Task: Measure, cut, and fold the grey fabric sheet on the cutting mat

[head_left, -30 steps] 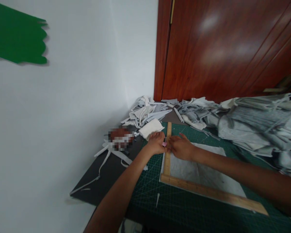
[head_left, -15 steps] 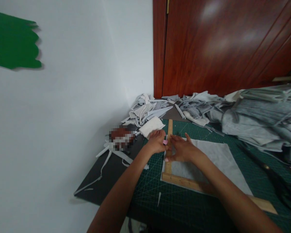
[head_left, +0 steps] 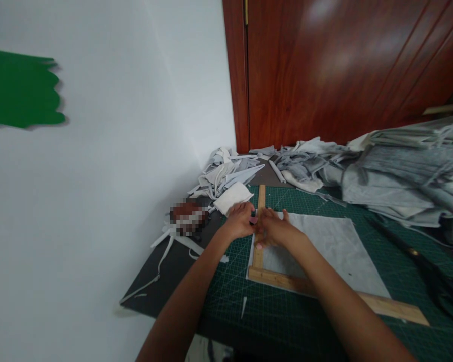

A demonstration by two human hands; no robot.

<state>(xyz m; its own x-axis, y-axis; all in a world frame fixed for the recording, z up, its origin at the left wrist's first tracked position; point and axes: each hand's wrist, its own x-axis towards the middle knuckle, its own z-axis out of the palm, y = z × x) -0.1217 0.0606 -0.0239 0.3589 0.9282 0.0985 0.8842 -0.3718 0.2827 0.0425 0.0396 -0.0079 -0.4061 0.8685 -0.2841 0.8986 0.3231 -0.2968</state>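
Note:
A pale grey cloth (head_left: 330, 246) lies flat on a green gridded cutting mat (head_left: 230, 281). On its left and near edges rests a wooden L-shaped ruler (head_left: 261, 198). My left hand (head_left: 239, 222) is closed on a small pink piece of tailor's chalk (head_left: 253, 220), beside the ruler's upright arm. Across that arm my right hand (head_left: 277, 230) presses down, its fingers and thumb apart. Its forearm passes over the ruler's long near arm and hides part of it. Where the chalk's tip meets the cloth is hard to make out.
Large black scissors (head_left: 415, 254) lie on the mat at right. Folded grey cloths (head_left: 400, 176) are stacked behind them. Scraps (head_left: 222, 171) are heaped at the back left, near the white wall (head_left: 98, 176). A wooden door (head_left: 324, 75) stands behind.
The view has shifted slightly. My right hand's fingers have drawn closer to my left hand along the ruler. The ruler and cloth keep their place together.

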